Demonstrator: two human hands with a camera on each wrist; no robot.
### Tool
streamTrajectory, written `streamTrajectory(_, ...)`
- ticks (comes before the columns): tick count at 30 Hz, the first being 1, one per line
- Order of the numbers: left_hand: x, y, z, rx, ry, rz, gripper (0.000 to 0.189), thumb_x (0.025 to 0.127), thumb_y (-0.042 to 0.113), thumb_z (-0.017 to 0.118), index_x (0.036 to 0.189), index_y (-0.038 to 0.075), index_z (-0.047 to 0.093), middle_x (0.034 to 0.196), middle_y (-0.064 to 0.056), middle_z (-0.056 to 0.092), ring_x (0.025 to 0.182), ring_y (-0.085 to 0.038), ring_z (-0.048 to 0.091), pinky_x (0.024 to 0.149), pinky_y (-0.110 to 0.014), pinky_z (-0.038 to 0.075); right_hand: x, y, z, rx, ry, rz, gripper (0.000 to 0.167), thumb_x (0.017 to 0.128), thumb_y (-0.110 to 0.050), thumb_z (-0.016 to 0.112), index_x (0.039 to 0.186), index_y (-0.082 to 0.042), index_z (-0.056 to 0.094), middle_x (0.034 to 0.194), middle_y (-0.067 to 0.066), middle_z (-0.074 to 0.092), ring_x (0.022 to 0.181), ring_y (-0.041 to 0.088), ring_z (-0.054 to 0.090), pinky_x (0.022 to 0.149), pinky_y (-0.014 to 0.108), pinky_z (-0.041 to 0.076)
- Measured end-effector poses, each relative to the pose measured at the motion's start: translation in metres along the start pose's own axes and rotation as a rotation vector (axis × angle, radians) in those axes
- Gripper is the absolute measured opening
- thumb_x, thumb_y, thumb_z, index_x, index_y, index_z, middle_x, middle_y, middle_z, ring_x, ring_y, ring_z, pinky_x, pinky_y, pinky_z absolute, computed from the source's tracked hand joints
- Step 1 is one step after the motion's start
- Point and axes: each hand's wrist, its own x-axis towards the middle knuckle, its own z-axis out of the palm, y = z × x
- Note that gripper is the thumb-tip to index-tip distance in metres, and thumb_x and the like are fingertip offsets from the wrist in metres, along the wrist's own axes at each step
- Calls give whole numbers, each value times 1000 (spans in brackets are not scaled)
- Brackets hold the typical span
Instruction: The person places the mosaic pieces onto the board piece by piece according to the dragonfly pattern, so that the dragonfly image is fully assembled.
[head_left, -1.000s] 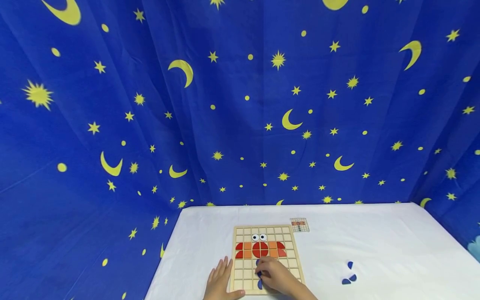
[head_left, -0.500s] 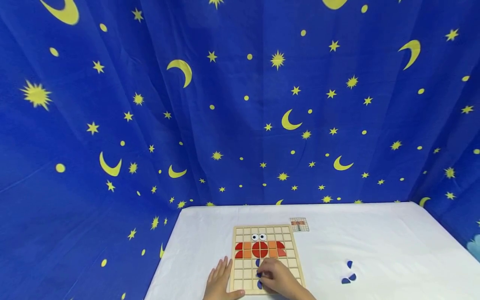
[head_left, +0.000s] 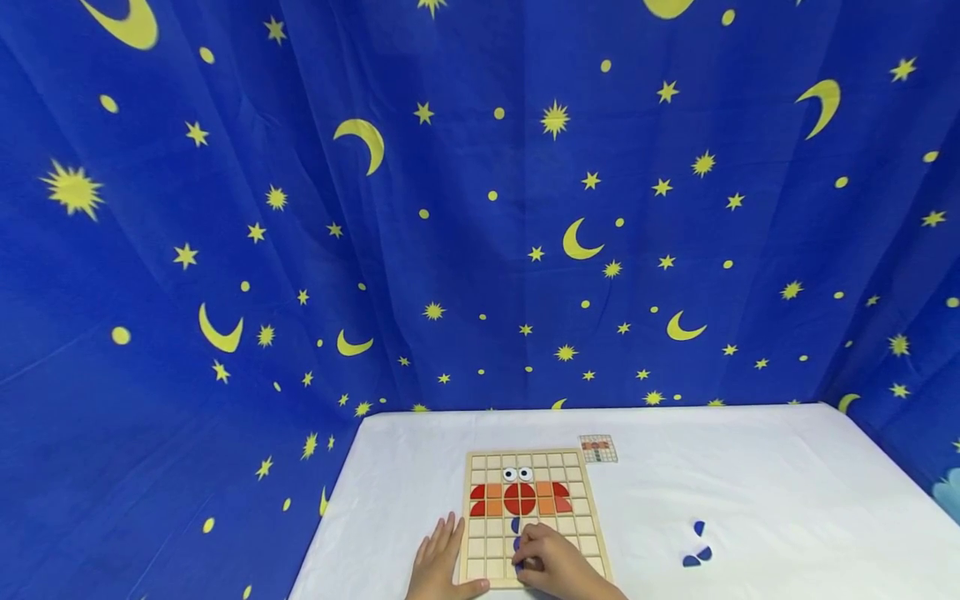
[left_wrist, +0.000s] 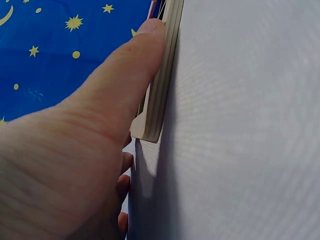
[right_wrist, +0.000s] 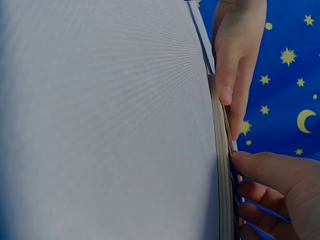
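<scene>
A gridded wooden puzzle board (head_left: 480, 527) lies flat on the white table. Red and orange pieces cross its upper rows, below two round eye pieces (head_left: 517, 474). Down the column beneath run blue half-circle pieces: an upper one (head_left: 515, 525), a middle one (head_left: 517, 543) and a lowest one (head_left: 519, 567). My right hand (head_left: 555, 562) has thumb and fingertips at the lowest piece, partly covering it. With fingers spread, my left hand (head_left: 441, 567) lies along the board's left side. Its thumb (left_wrist: 135, 55) rests on the near rim in the left wrist view.
Several loose blue half-circles (head_left: 703, 553) lie on the tablecloth (head_left: 772, 492) to the right. A small pattern card (head_left: 597, 448) sits beyond the board's upper right corner. A blue curtain (head_left: 480, 250) with yellow moons and stars hangs behind the table.
My right hand has shifted from the middle blue half-circle toward me to the lowest one, leaving more of the upper ones visible. My left hand has stayed in place.
</scene>
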Motion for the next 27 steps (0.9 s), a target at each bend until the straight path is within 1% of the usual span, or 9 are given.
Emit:
streamTrajectory(2, 0, -1, 0, 1, 2, 2, 103, 73, 53, 75, 146, -5, 30, 153, -29, 24, 140, -52, 18, 111, -69, 13, 1, 2, 0, 37, -2, 25, 8, 80, -15, 73, 88, -11, 74, 85, -11, 58, 76, -10, 42, 65, 11, 45)
streamTrajectory(5, -1, -1, 0, 3, 8, 11, 103, 73, 52, 75, 145, -5, 30, 153, -29, 25, 140, -52, 19, 111, -69, 13, 5, 6, -1, 79, 14, 110, 8, 83, -16, 71, 89, -11, 74, 86, -11, 59, 75, -8, 46, 65, 13, 47)
streamTrajectory(9, -1, -1, 1, 8, 16, 22, 103, 73, 53, 75, 145, -5, 30, 152, -29, 26, 139, -53, 20, 110, -69, 14, 12, 13, -3, -6, 55, 188, 11, 86, -18, 68, 94, -13, 73, 96, -9, 65, 86, 4, 58, 77, 26, 54)
streamTrajectory(12, -2, -1, 1, 16, 18, 29, 103, 73, 54, 74, 145, -5, 31, 152, -29, 26, 139, -53, 21, 110, -69, 15, 14, 15, -3, -105, 42, 167, 13, 87, -19, 67, 97, -14, 73, 105, -7, 68, 98, 13, 61, 87, 34, 53)
streamTrajectory(15, -3, -1, 1, 15, 24, 34, 103, 73, 54, 74, 145, -6, 31, 152, -29, 27, 139, -52, 21, 110, -68, 15, 16, 15, -3, -145, 42, 128, 15, 87, -17, 66, 100, -13, 73, 108, -3, 68, 101, 17, 62, 88, 38, 53)
streamTrajectory(19, -3, -1, -1, 33, 37, 44, 103, 73, 54, 74, 144, -6, 31, 152, -29, 27, 139, -52, 22, 110, -68, 15, 20, 14, -4, -202, 59, 49, 17, 87, -15, 66, 103, -13, 72, 113, 0, 68, 106, 19, 62, 92, 42, 51)
streamTrajectory(22, -3, 1, -2, 40, 33, 42, 101, 74, 53, 74, 145, -5, 31, 152, -29, 27, 139, -52, 22, 110, -68, 16, 21, 14, -4, -245, 32, -11, 17, 88, -14, 64, 103, -14, 73, 115, 0, 68, 108, 19, 61, 92, 44, 50)
streamTrajectory(24, -3, 2, -2, 33, 23, 30, 101, 74, 52, 74, 145, -5, 31, 152, -29, 26, 139, -52, 21, 111, -68, 15, 19, 13, -4, -257, 8, -17, 16, 89, -15, 63, 102, -15, 73, 116, -1, 68, 108, 18, 60, 92, 44, 50)
streamTrajectory(27, -3, 3, -2, 34, 19, 27, 101, 74, 52, 74, 145, -5, 31, 152, -29, 26, 139, -52, 21, 111, -68, 15, 17, 13, -4, -258, 15, -7, 16, 89, -14, 64, 101, -14, 74, 115, 1, 68, 108, 19, 61, 92, 43, 50)
